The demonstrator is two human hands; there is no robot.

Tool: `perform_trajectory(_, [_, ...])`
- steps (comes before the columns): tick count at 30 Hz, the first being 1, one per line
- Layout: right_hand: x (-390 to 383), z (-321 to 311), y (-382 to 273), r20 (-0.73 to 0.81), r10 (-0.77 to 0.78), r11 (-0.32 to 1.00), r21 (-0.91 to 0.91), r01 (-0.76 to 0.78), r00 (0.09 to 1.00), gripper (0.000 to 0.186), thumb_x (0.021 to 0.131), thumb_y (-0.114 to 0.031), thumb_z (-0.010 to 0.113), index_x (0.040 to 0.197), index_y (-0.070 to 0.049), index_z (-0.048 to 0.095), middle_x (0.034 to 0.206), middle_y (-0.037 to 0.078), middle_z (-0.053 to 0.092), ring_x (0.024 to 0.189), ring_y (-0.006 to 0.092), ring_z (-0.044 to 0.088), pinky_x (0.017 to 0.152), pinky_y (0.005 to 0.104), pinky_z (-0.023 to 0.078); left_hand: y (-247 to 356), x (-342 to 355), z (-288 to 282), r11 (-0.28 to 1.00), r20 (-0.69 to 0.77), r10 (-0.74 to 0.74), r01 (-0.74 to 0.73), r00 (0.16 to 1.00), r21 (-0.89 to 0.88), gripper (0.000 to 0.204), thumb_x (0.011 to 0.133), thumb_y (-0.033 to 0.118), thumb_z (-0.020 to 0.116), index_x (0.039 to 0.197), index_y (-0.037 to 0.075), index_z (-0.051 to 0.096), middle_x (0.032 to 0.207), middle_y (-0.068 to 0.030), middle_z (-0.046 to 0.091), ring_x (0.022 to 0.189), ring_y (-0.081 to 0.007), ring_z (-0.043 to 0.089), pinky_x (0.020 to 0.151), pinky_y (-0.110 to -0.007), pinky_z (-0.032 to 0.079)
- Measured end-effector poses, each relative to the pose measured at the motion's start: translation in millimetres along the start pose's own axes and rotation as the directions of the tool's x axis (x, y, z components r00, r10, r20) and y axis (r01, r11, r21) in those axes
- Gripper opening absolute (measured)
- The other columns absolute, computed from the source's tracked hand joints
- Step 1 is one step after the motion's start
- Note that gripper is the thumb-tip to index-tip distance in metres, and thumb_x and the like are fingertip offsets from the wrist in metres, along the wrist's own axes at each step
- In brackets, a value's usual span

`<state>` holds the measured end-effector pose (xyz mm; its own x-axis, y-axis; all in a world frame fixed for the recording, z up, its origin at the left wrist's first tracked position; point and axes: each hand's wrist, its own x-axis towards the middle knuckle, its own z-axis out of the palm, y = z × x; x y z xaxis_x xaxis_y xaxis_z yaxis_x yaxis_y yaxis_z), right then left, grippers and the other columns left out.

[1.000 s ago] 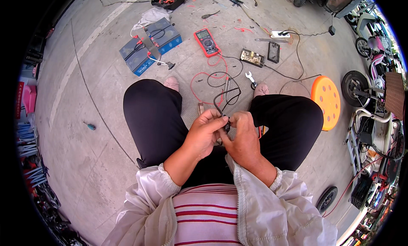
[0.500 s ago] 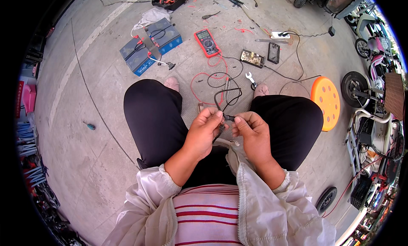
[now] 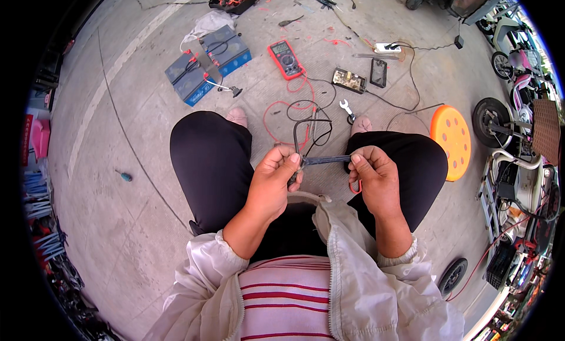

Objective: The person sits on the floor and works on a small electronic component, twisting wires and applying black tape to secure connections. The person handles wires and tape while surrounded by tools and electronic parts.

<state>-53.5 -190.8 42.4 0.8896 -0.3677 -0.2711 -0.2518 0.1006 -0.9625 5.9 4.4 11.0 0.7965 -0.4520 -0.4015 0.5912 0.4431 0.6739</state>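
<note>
In front of my lap, my left hand (image 3: pixel 273 179) is closed, thumb and fingers pinching a thin black cable (image 3: pixel 295 132) that loops up and away between my knees. A flat, dark strip (image 3: pixel 327 160), like tape, is drawn straight from the left fingertips to my right hand (image 3: pixel 375 176). The right thumb and forefinger grip its other end. A small red curved piece (image 3: pixel 355 188) pokes out under the right fingers; most of it is hidden, so I cannot tell its kind.
Beyond my feet lie a red multimeter (image 3: pixel 286 59) with leads, blue batteries (image 3: pixel 191 79), an opened circuit box (image 3: pixel 349 80), a wrench (image 3: pixel 347 109) and a white power strip (image 3: pixel 387 48). An orange stool (image 3: pixel 451 143) stands right; a screwdriver (image 3: pixel 123 175) lies left.
My right hand has moved right, away from the left one, with the dark strip now stretched between them. The red curved piece has come into sight. My left hand has shifted slightly left.
</note>
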Motion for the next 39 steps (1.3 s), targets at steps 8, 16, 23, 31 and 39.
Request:
perform_trajectory(8, [4.6,-5.8,-4.8,0.052,0.098,0.991,0.084,-0.102,0.994,0.012,0.095,-0.011,0.060,0.090,0.000,0.061,0.076,0.002,0.060,0.064,0.0088,0.054,0.059,0.0238,0.048,5.7,-0.7,2.4,0.995,0.030,-0.025,0.028,0.999,-0.091,0.007,0.098,0.015,0.057,0.095,0.008,0.057,0.084,-0.0016,0.056,0.067,-0.0129,0.051,0.053,-0.024,0.037])
perform_trajectory(16, [9.5,-33.1,-2.4,0.358,0.270,0.876,0.293,-0.382,0.894,0.019,0.097,-0.019,0.059,0.102,0.000,0.062,0.086,0.004,0.064,0.072,0.0119,0.059,0.066,0.0260,0.052,1.8,-2.0,-3.2,0.998,0.085,-0.067,0.066,0.994,0.012,0.009,0.098,0.016,0.056,0.095,0.008,0.058,0.082,-0.0013,0.058,0.072,-0.0121,0.056,0.059,-0.026,0.043])
perform_trajectory(23, [6.6,-26.1,-17.3,0.045,-0.054,0.996,-0.066,0.057,0.998,0.036,0.094,-0.022,0.064,0.123,-0.001,0.058,0.115,0.006,0.058,0.099,0.0142,0.054,0.088,0.0293,0.044,2.9,-1.4,2.8,0.985,0.010,-0.091,0.088,0.996,0.149,0.007,0.097,0.014,0.059,0.097,0.007,0.058,0.080,-0.0005,0.058,0.073,-0.0100,0.057,0.064,-0.026,0.046])
perform_trajectory(31, [5.1,10.0,-11.2,0.471,-0.191,0.875,-0.315,0.366,0.861,0.042,0.077,-0.006,0.066,0.119,-0.005,0.060,0.118,0.014,0.057,0.113,0.0265,0.051,0.099,0.0378,0.038,2.6,-5.4,1.5,0.936,0.117,-0.134,0.087,0.984,0.340,0.010,0.096,0.013,0.061,0.102,0.005,0.059,0.084,0.0000,0.060,0.074,-0.0078,0.056,0.065,-0.024,0.047])
perform_trajectory(39, [7.5,10.8,4.8,0.502,0.059,0.995,-0.095,-0.013,0.863,0.018,0.086,-0.004,0.065,0.103,0.002,0.062,0.093,0.002,0.062,0.081,0.0079,0.055,0.074,0.0245,0.046,8.6,-7.5,4.5,0.908,0.103,-0.058,0.010,0.993,0.419,0.011,0.095,0.006,0.059,0.105,0.004,0.053,0.087,-0.0009,0.060,0.076,-0.0078,0.057,0.069,-0.024,0.048])
